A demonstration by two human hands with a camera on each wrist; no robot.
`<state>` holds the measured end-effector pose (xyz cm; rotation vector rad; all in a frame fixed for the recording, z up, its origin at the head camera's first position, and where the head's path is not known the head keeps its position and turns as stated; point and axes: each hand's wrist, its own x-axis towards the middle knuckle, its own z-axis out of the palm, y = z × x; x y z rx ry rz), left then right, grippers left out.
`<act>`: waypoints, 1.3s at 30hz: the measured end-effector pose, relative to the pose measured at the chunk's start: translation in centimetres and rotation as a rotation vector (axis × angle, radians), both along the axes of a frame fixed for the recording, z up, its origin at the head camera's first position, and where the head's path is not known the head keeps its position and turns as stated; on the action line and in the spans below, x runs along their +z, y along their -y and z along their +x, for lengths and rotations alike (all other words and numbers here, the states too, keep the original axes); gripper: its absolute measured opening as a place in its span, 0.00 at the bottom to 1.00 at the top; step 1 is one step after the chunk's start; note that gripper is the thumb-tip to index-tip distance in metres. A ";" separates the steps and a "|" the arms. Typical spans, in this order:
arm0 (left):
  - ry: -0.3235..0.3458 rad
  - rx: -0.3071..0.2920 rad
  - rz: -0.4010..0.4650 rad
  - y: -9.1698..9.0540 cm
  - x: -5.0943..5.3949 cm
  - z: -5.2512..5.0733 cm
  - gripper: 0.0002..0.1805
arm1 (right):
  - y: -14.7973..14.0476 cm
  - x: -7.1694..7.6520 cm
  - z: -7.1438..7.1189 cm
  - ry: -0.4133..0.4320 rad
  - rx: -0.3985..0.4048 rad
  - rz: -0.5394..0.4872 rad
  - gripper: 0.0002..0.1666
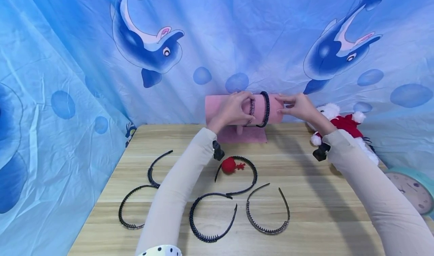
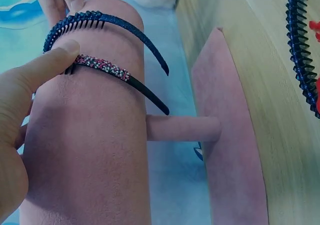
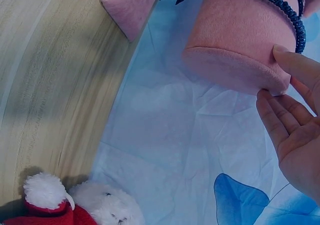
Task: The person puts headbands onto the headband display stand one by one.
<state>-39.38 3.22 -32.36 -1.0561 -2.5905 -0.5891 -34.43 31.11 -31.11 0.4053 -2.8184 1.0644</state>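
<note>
We see the speckled headband (image 2: 102, 66) around the pink roll (image 1: 217, 105) of a stand at the table's (image 1: 305, 226) far side. The left hand (image 1: 232, 107), thumb and fingers parted in a wide curve, grips that headband from its left. Just to the right, a dark blue headband (image 1: 267, 107) circles the same roll. We see the right hand (image 1: 300, 105) pinch the roll's right end, thumb and fingertips slightly apart across its edge. Nearer us lie more headbands (image 1: 268, 231), one beside a red ball (image 1: 228, 165); a white plush toy (image 1: 367, 150) sits far right.
</note>
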 end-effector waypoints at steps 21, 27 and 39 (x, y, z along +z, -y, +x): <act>0.077 0.007 -0.035 0.0 0.4 -0.1 0.50 | 0.0 0.0 0.0 -0.021 0.016 -0.018 0.32; 0.034 0.039 -0.075 -0.8 0.2 -0.1 0.50 | 0.0 0.0 0.0 -0.010 0.023 -0.033 0.32; -0.047 0.063 -0.157 -2.4 -0.4 0.1 0.53 | 0.1 0.1 0.0 -0.010 0.019 -0.047 0.32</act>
